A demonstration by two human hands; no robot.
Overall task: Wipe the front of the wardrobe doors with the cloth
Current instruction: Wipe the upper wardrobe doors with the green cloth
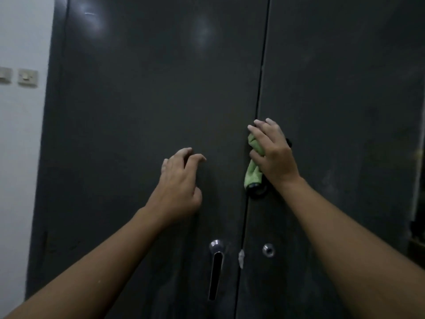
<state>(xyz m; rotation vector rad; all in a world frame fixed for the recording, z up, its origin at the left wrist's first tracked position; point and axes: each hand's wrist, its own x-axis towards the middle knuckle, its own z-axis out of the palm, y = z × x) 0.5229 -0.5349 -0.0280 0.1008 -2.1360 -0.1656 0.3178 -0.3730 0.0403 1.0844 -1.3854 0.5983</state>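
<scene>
Right hand [273, 155], centre-right of frame: gripped bunched green cloth [253, 171] at the seam of dark wardrobe doors [138, 100]. Left hand [181, 183], centre: empty, fingers loosely curled.

Head view: one camera, close, facing the doors [161, 111] squarely, seam at 1 o'clock, arms entering from 6.

broad bare door faces [149, 93] above both hands, only handle [216, 268] and lock [268, 250] projecting below

No legible text, label or number anywhere in view.
</scene>
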